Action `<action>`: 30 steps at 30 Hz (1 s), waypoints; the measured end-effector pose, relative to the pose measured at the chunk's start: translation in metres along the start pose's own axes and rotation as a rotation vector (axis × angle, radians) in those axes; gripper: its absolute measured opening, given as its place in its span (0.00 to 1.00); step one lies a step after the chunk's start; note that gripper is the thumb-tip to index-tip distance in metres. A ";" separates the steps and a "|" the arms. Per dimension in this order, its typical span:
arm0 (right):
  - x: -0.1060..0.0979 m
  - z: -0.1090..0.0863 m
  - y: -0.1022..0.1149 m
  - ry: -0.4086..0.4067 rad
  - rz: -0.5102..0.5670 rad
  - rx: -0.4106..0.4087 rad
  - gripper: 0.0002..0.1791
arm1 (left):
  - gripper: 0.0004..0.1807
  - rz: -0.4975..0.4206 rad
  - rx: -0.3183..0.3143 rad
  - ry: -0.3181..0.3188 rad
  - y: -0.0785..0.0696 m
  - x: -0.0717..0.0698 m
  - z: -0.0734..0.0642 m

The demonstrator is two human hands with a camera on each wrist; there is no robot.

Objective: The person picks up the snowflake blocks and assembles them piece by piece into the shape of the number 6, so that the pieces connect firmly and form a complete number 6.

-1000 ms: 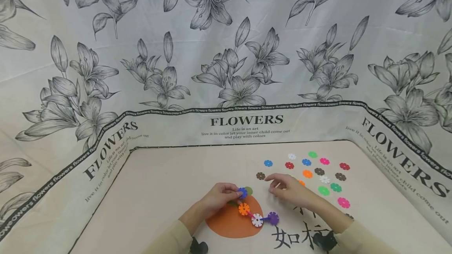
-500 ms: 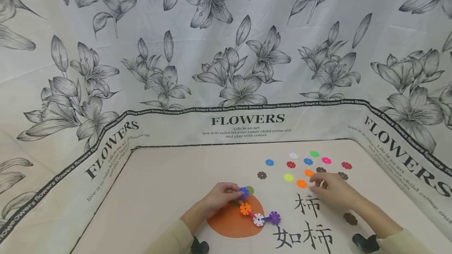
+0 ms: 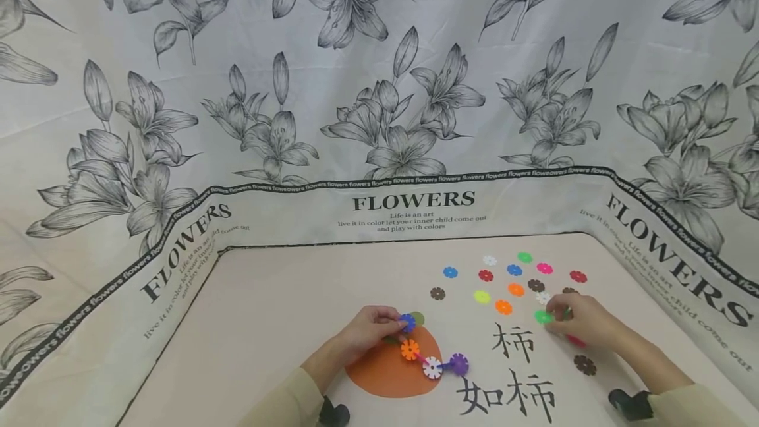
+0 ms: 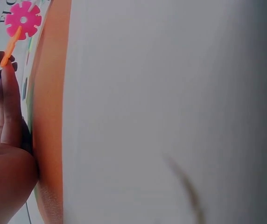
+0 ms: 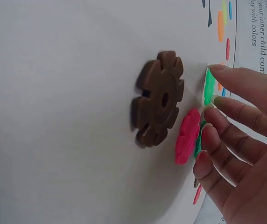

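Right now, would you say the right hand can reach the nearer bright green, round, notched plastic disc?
Likely yes; the right hand is at the bright green disc, and no other piece appears to cover it.

cloth border [image 3: 296, 216]: "flowers", "life is an art"; tabletop [image 3: 296, 295]: "柿", "如柿"

upper frame: white fabric backdrop [image 3: 255, 38] patterned with grey lilies; lower centre: blue notched plastic disc [image 3: 406, 323], rounded orange patch [image 3: 385, 371] on pale beige table surface [image 3: 284, 295]; lower right: bright-green notched plastic disc [image 3: 541, 316].
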State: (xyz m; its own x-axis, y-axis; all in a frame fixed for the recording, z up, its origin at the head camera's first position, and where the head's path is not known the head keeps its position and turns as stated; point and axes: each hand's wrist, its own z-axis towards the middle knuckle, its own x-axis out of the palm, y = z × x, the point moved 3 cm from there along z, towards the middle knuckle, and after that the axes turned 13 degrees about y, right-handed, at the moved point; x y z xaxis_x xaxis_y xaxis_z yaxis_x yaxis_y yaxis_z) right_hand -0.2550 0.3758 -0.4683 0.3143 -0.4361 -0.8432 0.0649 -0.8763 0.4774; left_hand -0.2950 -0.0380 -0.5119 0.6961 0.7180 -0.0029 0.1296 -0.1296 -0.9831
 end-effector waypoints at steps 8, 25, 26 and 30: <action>0.003 0.004 -0.002 -0.016 0.009 -0.009 0.17 | 0.09 0.004 -0.001 -0.005 0.000 0.000 0.000; 0.007 0.006 0.006 -0.025 0.047 -0.011 0.16 | 0.08 -0.001 -0.006 -0.008 0.003 -0.002 0.001; 0.007 0.006 0.009 -0.032 0.055 -0.018 0.15 | 0.08 -0.003 -0.004 -0.007 0.003 -0.001 0.001; 0.010 0.008 0.024 -0.050 0.077 -0.063 0.10 | 0.08 -0.004 -0.003 -0.004 0.001 -0.001 0.001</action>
State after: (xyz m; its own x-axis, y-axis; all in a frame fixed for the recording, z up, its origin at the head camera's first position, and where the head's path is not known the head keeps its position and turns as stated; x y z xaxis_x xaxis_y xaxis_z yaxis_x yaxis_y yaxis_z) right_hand -0.2582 0.3491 -0.4670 0.2727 -0.5127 -0.8141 0.1022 -0.8259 0.5544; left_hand -0.2962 -0.0381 -0.5135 0.6925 0.7214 0.0006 0.1350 -0.1288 -0.9824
